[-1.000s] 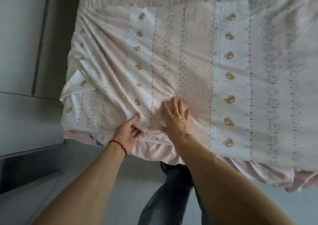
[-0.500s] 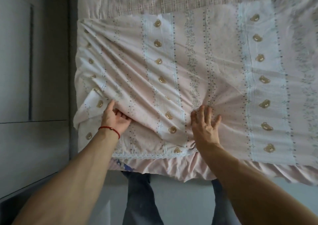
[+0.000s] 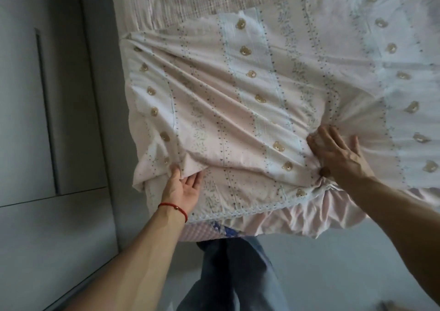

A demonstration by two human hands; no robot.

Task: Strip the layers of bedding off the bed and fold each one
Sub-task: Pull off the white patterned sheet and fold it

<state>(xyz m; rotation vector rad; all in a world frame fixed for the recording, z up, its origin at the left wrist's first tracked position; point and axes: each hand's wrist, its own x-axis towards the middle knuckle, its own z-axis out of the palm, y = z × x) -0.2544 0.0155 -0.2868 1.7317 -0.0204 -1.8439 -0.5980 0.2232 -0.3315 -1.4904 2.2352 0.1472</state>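
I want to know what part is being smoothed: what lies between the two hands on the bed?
In the head view, a creased stretch of the bear-print sheet spans from the left hand to the right hand; nothing else lies on it.

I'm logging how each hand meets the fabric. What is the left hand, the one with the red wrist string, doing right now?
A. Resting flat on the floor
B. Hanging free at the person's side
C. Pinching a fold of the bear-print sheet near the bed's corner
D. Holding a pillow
C: the left hand has thumb and fingers closed on a raised fold of the bear-print sheet, while the right hand presses on it.
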